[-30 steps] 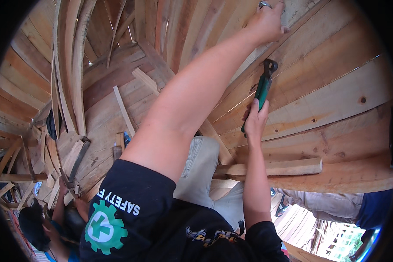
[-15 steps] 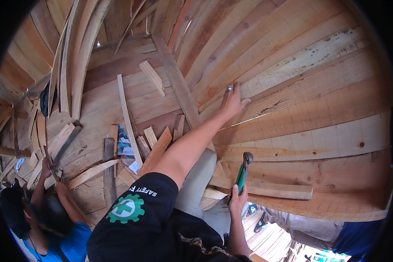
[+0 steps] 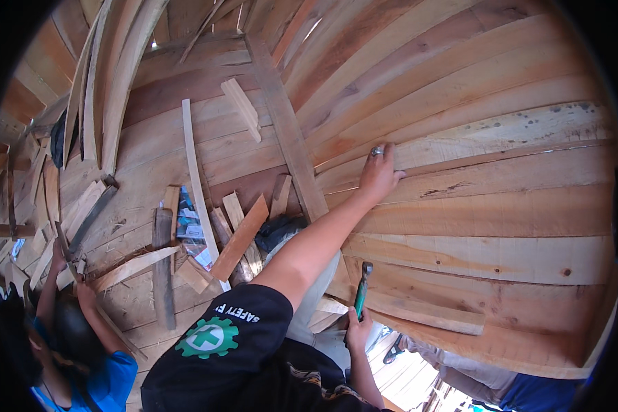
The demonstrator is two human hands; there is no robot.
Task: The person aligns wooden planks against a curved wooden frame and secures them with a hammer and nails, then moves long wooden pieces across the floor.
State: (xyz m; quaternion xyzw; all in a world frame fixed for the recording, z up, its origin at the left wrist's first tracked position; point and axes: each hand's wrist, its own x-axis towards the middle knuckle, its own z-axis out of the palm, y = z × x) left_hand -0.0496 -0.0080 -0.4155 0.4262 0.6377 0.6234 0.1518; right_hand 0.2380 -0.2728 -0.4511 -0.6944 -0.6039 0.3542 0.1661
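Note:
My left hand reaches up to the curved plank wall. Its fingers rest on the boards by a seam, thumb apart, with a ring on one finger. Lower down, my right hand is closed around the green handle of a hand tool. The tool points upward and ends in a dark, rounded metal head; its exact kind is hard to make out. Just right of this tool, a loose wooden strip lies along the bottom of the wall.
At lower left, a co-worker in blue handles wood. Tall curved boards lean at upper left. Offcuts and a long thin strip lie on the plank floor. Another person's legs show below the wall's lower edge.
The whole view has shifted, so the wall sits lower in the picture. My left hand stays on the boards. My right hand still grips the tool, which now stands more upright.

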